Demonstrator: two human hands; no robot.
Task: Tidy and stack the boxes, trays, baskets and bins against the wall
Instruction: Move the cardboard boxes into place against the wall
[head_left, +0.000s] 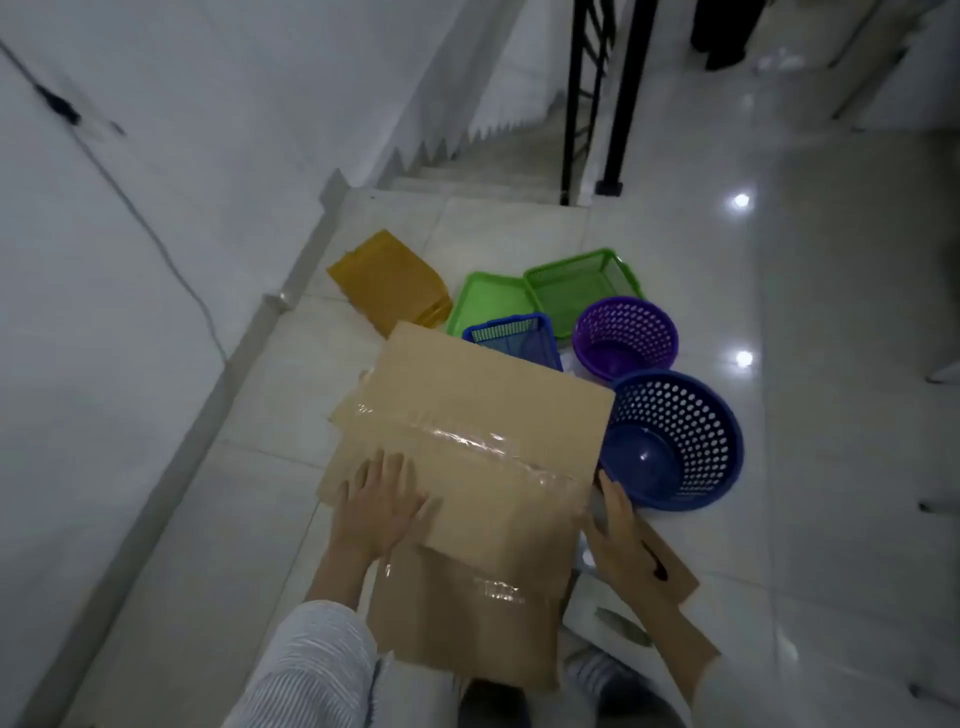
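A large taped cardboard box (483, 410) lies on the tiled floor in front of me. My left hand (382, 501) presses flat on its top near the left edge, fingers spread. My right hand (618, 525) grips the box's right side. Beyond the box lie a yellow-brown flattened box (387, 283), a green tray (488, 301), a green mesh basket (582, 286), a blue rectangular basket (514, 332), a purple round basket (626, 335) and a blue round basket (675, 439). A cardboard flap (670, 566) shows behind my right wrist.
The white wall (156, 208) with a grey skirting runs along the left. A staircase (498, 156) goes down at the back, beside a black railing (608, 93). Glossy floor tiles (831, 364) stretch to the right. A person's dark clothing shows at the top right.
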